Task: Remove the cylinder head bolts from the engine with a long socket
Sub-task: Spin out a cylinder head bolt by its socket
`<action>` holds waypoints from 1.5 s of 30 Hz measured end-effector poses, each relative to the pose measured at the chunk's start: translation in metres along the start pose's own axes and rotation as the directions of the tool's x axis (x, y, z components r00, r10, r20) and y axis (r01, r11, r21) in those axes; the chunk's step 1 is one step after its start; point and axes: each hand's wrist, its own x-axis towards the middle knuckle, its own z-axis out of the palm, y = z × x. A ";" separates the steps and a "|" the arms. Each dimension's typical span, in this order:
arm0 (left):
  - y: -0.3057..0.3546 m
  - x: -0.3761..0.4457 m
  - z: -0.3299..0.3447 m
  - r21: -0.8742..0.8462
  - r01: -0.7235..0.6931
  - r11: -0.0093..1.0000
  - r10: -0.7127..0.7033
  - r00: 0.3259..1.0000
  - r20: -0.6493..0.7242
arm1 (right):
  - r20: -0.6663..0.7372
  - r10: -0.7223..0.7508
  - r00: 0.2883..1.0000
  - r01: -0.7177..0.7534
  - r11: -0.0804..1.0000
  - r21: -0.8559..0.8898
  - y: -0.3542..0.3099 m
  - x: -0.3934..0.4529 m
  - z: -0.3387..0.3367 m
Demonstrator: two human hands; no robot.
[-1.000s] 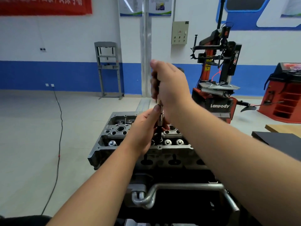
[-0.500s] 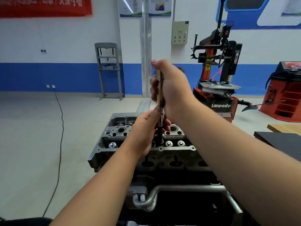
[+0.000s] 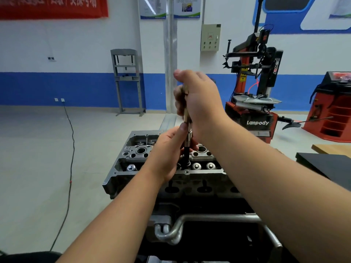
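Socket axis: long socket (image 3: 187, 149) stands near upright, tip down in cylinder head (image 3: 133, 154), directly below both hands.
Right hand (image 3: 199, 103): wrapped round the top.
Left hand (image 3: 169, 149): pinching the shaft lower down, nearer the bolt.

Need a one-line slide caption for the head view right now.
Right hand grips the long socket tool upright over the cylinder head while the left hand steadies its shaft.
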 end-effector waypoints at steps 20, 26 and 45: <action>-0.002 0.002 0.004 -0.009 -0.023 1.000 0.021 0.989 -0.145 | 0.052 -0.099 0.994 0.100 0.995 -0.015 0.010 0.000 -0.013; -0.002 0.003 -0.002 -0.097 0.013 0.995 -0.014 1.000 -0.016 | 0.254 0.011 0.967 -0.059 0.982 0.180 0.011 0.000 -0.020; -0.001 0.002 0.001 -0.017 0.032 0.999 -0.031 0.999 0.031 | 0.136 -0.085 0.987 0.068 0.990 0.120 0.021 -0.001 -0.016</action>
